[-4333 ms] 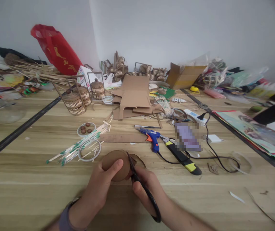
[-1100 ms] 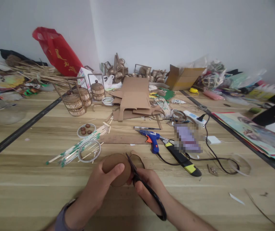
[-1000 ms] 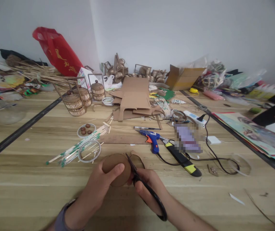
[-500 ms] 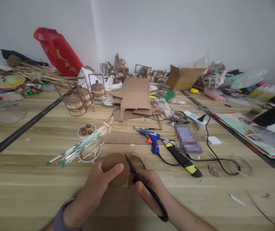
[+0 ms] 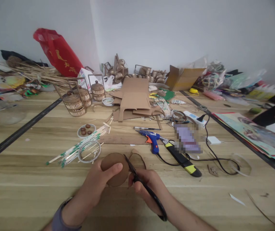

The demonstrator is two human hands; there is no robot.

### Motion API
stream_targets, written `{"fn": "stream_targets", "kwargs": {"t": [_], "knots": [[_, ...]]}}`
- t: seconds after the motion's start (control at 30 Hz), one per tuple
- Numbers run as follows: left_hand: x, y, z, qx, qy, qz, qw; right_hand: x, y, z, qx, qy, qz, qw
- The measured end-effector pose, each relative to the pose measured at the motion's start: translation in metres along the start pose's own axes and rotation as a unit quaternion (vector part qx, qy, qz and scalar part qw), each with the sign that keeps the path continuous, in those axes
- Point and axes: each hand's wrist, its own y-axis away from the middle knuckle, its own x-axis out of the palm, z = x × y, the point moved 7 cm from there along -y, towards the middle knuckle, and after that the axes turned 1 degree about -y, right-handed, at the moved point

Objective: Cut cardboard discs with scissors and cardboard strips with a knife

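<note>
My left hand (image 5: pixel 97 181) is closed on a round brown cardboard disc (image 5: pixel 114 160), its thumb lying across the top. Black-handled scissors (image 5: pixel 152 194) are gripped in my right hand (image 5: pixel 149 183), their blades against the disc's right edge. A thin curved cardboard offcut (image 5: pixel 139 155) loops out beyond the blades; whether it still joins the disc I cannot tell. Ahead of my left hand lie a pale ring (image 5: pixel 79 154) and a bundle of thin sticks (image 5: pixel 71 154) with green ends.
A blue glue gun (image 5: pixel 154 139) and black-yellow pliers (image 5: pixel 183 160) lie ahead on the right, near a black cord (image 5: pixel 220 158). Brown beads sit inside another ring (image 5: pixel 94 127). Small lidded baskets (image 5: pixel 76 106) stand back left. Flat cardboard (image 5: pixel 135 99) lies in the middle.
The disc has shifted very slightly left, and the offcut beyond the blades arches a little higher and wider. Both hands keep their hold.
</note>
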Motion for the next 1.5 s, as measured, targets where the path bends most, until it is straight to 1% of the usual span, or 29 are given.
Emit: {"fn": "stream_targets", "kwargs": {"t": [0.1,0.2,0.3,0.4,0.5,0.67,0.8,0.93,1.1,1.2,1.3,1.37,1.43,1.5], "knots": [[0.001,-0.003,-0.001,-0.004,0.021,0.016,1.0,-0.002,-0.001,-0.004,0.019,0.021,-0.011,1.0],[0.004,-0.005,-0.003,-0.015,0.059,0.044,0.997,-0.006,-0.002,-0.008,0.034,0.062,-0.033,0.997],[0.007,-0.005,-0.007,-0.016,0.089,0.065,0.994,-0.008,-0.002,-0.008,0.03,0.105,-0.049,0.993],[0.005,-0.005,-0.008,-0.002,0.095,0.045,0.994,-0.007,-0.003,-0.006,0.01,0.114,-0.039,0.993],[0.004,-0.004,-0.005,-0.013,0.086,0.025,0.996,-0.004,-0.002,-0.005,-0.006,0.091,-0.017,0.996],[0.001,-0.002,-0.005,-0.015,0.052,-0.006,0.998,0.003,0.0,-0.009,0.019,0.007,0.035,0.999],[0.002,-0.001,-0.007,0.005,0.026,0.002,1.0,0.005,-0.002,0.002,-0.011,-0.039,0.056,0.998],[0.006,0.001,-0.006,0.016,0.02,0.013,1.0,0.005,-0.005,0.018,-0.055,-0.038,0.053,0.996],[0.009,0.001,0.001,-0.008,0.074,0.019,0.997,0.005,-0.003,0.016,-0.034,-0.04,0.078,0.996],[0.002,-0.002,0.001,-0.02,0.12,-0.011,0.993,0.004,-0.002,0.012,-0.01,-0.029,0.098,0.995],[-0.007,-0.005,-0.007,0.005,0.162,-0.049,0.986,0.003,-0.002,0.012,0.015,-0.015,0.106,0.994],[-0.012,-0.007,-0.01,0.016,0.182,-0.072,0.981,0.002,-0.001,0.015,0.017,-0.004,0.103,0.995],[-0.014,-0.008,-0.01,0.012,0.196,-0.084,0.977,0.0,-0.001,0.015,0.018,-0.015,0.09,0.996],[-0.012,-0.008,-0.009,0.011,0.205,-0.078,0.976,-0.006,-0.002,0.011,0.019,-0.047,0.051,0.997]]}}
